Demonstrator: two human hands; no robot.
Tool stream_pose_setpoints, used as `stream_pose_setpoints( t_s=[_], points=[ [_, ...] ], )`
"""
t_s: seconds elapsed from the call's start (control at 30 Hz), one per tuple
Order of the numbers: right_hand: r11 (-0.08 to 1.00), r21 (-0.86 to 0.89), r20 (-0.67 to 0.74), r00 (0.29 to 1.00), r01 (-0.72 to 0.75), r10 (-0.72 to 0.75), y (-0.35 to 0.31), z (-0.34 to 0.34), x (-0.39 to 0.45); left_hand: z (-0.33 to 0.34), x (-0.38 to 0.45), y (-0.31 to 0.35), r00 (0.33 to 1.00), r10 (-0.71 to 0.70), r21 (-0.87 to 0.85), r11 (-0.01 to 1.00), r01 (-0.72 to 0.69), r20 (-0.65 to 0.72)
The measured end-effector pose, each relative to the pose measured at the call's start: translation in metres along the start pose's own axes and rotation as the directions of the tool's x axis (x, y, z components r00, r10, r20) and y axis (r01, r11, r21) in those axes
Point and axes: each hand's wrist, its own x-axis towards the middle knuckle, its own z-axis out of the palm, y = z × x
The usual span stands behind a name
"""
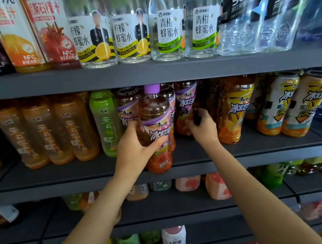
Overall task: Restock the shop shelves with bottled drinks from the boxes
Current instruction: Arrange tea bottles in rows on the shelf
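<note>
shop shelf point(61, 174) facing me: my left hand point(133, 147) is gripping purple-capped bottle point(156, 130), seating it; my right hand point(202, 127), at three o'clock, is curling on rear bottle point(185, 106), making room.

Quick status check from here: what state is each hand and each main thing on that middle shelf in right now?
Left hand: grips the purple-capped bottle.
Purple-capped bottle: upright, capped, at the middle shelf's front edge.
Right hand: fingers curled on a bottle further back; what it grasps is unclear.
Green bottle: upright on the shelf, untouched.
Yellow-label bottle: upright, beside the right hand.
Middle shelf: partly stocked, bare strip in front.
</note>
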Motion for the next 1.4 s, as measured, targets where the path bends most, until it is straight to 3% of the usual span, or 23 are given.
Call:
stream_pose_setpoints(
  t_s=[0.2,0.4,0.5,0.63,0.73,0.9,1.17,1.4],
  points=[
    [0.978,0.193,0.15,0.983,0.08,-0.11,-0.003,-0.033,-0.024,0.049,0.0,0.026,0.997,0.072,0.083,0.994,-0.073,0.007],
    [0.988,0.05,0.296,0.943,0.143,-0.151,0.007,-0.051,-0.034,0.088,0.019,0.052,1.0,-0.001,0.219,0.976,-0.001,0.009],
    [0.979,-0.068,0.206,0.963,0.192,-0.174,0.006,-0.04,-0.037,0.09,0.021,0.053,1.0,-0.007,0.269,0.963,0.003,0.015],
    [0.98,-0.109,0.13,0.98,0.167,-0.153,0.003,-0.028,-0.032,0.064,0.003,0.028,0.994,0.098,0.27,0.959,-0.08,-0.054],
    [0.984,-0.156,0.087,0.993,0.087,-0.074,-0.001,-0.02,-0.027,0.046,-0.007,0.005,0.99,0.009,0.254,0.967,0.028,-0.143],
    [0.979,-0.197,0.062,0.998,0.042,-0.03,-0.009,-0.012,-0.025,0.055,-0.003,0.003,0.981,-0.196,0.442,0.881,0.171,0.01],
    [0.953,-0.301,-0.041,0.998,0.028,-0.042,-0.01,-0.004,-0.03,0.064,0.011,0.01,0.972,-0.227,0.548,0.807,0.219,-0.053],
    [0.955,-0.298,-0.009,1.0,-0.003,0.0,-0.013,0.001,-0.025,0.06,0.011,0.011,0.973,-0.226,0.562,0.8,0.211,-0.044]
  ],
)
